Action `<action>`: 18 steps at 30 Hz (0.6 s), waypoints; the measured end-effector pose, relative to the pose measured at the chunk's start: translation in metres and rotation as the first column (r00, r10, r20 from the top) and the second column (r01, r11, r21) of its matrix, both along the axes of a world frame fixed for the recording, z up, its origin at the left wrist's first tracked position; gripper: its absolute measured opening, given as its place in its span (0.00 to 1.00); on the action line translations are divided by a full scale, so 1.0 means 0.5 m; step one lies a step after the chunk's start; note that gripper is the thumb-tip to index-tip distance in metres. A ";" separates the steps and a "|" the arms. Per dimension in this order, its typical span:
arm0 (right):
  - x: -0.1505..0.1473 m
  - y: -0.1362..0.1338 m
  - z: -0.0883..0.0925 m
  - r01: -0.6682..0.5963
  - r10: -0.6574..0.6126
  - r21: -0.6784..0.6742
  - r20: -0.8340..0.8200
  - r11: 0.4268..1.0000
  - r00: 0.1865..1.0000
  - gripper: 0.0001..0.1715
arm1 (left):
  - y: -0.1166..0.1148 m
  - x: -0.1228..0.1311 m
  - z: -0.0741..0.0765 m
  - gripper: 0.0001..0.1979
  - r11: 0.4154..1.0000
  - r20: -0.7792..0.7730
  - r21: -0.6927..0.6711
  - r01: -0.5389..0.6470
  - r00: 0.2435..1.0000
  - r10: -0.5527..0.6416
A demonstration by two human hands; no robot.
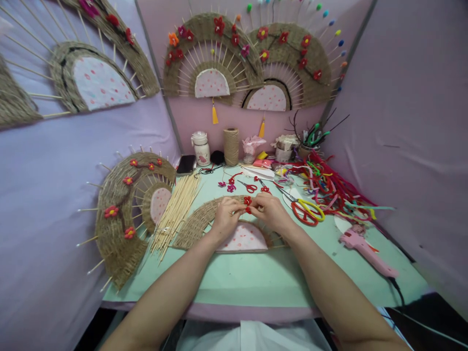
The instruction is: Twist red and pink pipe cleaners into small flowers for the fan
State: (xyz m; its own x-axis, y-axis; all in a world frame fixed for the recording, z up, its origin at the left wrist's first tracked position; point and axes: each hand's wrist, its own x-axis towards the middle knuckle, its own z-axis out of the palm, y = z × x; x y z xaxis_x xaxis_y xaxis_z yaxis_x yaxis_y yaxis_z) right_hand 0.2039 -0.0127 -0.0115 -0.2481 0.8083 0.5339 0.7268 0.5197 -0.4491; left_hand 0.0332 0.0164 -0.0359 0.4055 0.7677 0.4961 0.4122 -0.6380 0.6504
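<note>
Both of my hands meet over a woven twine fan [197, 220] that lies on the green table. Its half-round centre [244, 238] is white with pink spots. My left hand [228, 213] and my right hand [269, 208] pinch a small red flower [248, 210] between their fingertips, just above the fan. Another red flower [247, 200] shows right behind the fingertips, at the fan's upper band. The fingers hide part of the held flower and of the fan's right side.
Left of my hands lie a bundle of thin sticks [179, 207] and a leaning fan [120, 214]. To the right are large scissors [306, 210], small red scissors [249, 187], a pink glue gun [367, 251] with its cord, and piled pipe cleaners [329, 185]. A twine spool [231, 146] stands behind.
</note>
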 end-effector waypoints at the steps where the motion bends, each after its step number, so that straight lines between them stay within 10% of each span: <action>1: -0.001 -0.001 0.000 -0.001 0.001 0.001 0.017 1.000 1.000 0.10 | -0.001 0.001 0.000 0.06 1.000 -0.011 -0.003 -0.003 1.000 0.003; 18: -0.019 -0.011 0.006 -0.110 0.122 0.061 -0.273 0.992 0.954 0.08 | 0.005 0.003 0.004 0.07 0.976 0.307 -0.215 0.018 0.950 0.050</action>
